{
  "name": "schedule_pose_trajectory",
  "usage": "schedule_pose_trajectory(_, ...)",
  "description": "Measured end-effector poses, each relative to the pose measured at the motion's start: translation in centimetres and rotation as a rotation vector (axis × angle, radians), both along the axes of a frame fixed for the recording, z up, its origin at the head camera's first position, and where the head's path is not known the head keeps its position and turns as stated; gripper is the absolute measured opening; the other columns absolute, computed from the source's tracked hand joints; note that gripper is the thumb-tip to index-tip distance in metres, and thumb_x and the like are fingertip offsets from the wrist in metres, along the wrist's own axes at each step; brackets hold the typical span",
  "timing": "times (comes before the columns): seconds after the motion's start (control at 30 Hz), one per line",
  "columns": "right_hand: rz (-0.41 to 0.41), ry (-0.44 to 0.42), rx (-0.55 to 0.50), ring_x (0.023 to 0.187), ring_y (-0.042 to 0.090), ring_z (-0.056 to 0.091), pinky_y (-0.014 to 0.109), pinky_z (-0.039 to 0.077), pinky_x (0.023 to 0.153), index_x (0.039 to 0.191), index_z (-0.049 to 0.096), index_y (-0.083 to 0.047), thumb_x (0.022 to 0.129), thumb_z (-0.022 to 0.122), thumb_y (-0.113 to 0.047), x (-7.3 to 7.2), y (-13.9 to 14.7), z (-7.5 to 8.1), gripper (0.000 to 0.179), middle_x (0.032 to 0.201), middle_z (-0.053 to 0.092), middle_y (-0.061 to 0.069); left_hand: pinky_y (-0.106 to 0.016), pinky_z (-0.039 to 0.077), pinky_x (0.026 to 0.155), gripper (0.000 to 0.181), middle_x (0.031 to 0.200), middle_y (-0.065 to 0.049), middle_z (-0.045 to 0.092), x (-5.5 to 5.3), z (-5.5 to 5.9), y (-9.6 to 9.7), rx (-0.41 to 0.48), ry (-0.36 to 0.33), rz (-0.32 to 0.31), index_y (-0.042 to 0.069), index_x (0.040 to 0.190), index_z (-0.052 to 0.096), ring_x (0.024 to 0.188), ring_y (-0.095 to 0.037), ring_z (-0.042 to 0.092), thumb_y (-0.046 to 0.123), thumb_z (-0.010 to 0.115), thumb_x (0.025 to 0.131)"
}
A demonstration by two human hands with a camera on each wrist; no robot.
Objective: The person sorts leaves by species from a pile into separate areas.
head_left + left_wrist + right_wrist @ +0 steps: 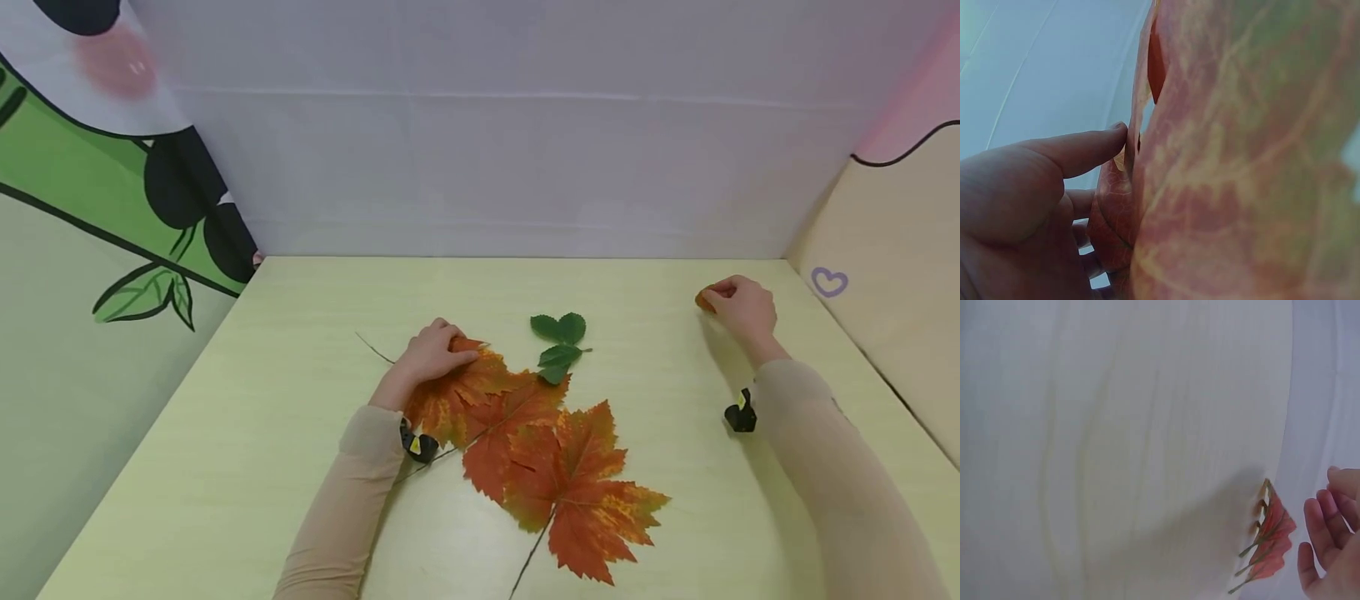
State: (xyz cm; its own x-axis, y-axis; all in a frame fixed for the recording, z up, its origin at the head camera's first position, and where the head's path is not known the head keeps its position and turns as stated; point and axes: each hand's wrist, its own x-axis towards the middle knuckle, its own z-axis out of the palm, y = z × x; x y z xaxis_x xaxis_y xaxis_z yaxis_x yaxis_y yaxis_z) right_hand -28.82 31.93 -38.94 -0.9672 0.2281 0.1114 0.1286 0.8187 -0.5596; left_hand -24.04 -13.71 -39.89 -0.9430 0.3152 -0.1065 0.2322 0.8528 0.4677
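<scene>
My left hand (435, 354) holds the edge of an orange-red maple leaf (442, 408); in the left wrist view its thumb (1094, 150) lies at the edge of the leaf (1229, 162), whose near face fills the right side, and the other fingers go behind it. Two more maple leaves, a middle one (495, 454) and a front one (600, 500), overlap it in a row. At the table's far right, my right hand (746, 312) has its fingertips by a small orange-red leaf sprig (1272, 540). The right wrist view shows a gap between the loosely bent fingers and the sprig.
A sprig of small green leaves (558, 354) lies behind the maple leaves, just right of centre. Their thin brown stems (532, 558) stretch over the pale table (225, 467). A lavender cloth (480, 167) stands behind the table, with printed panels at both sides.
</scene>
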Motion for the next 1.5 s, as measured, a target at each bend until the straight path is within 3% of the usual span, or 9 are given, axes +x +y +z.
schedule_pose_trajectory(0.27,0.203,-0.016,0.068,0.079,0.031,0.056,0.035,0.041,0.062,0.102,0.059,0.0,0.091,0.054,-0.031,0.1,-4.3,0.0,0.033,0.096,0.06,0.02,-0.048,0.037,0.086,0.046,0.118,-0.016,0.047,0.2,-0.2,-0.3,0.005,-0.004,0.01,0.003,0.114,0.057,0.101,-0.032,0.048,0.041,0.056,0.088)
schedule_pose_trajectory(0.63,0.405,-0.156,0.01,0.074,0.023,0.061,0.028,0.043,0.059,0.104,0.06,-0.003,0.09,0.056,-0.028,0.3,-11.1,-0.3,0.029,0.091,0.067,0.015,-0.048,0.037,0.087,0.045,0.118,-0.016,0.048,0.1,-0.2,-0.3,0.0,0.001,0.011,0.003,0.115,0.057,0.102,-0.032,0.048,0.04,0.056,0.088)
schedule_pose_trajectory(0.87,0.435,-0.2,0.03,0.069,0.018,0.061,0.031,0.045,0.06,0.106,0.06,-0.004,0.089,0.057,-0.033,0.4,-13.7,-0.6,0.034,0.091,0.066,0.012,-0.049,0.037,0.087,0.046,0.118,-0.016,0.048,0.0,-0.2,-0.2,0.004,0.01,0.016,0.003,0.114,0.058,0.103,-0.032,0.049,0.042,0.054,0.089)
schedule_pose_trajectory(1.13,0.425,-0.242,0.118,0.089,0.027,0.059,0.037,0.046,0.068,0.113,0.056,-0.003,0.085,0.059,-0.044,0.0,-15.8,-0.6,0.05,0.106,0.062,0.015,-0.049,0.038,0.086,0.044,0.113,-0.015,0.05,0.1,-0.1,-0.1,0.012,0.02,0.015,0.004,0.108,0.061,0.099,-0.031,0.05,0.044,0.051,0.09)
schedule_pose_trajectory(1.5,0.383,-0.249,0.128,0.092,0.029,0.059,0.04,0.045,0.071,0.115,0.053,-0.005,0.083,0.064,-0.037,-0.2,-16.8,-1.0,0.046,0.109,0.062,0.014,-0.05,0.038,0.088,0.042,0.117,-0.016,0.048,0.0,-0.2,0.3,0.011,0.021,0.022,0.005,0.111,0.06,0.104,-0.033,0.05,0.04,0.047,0.093)
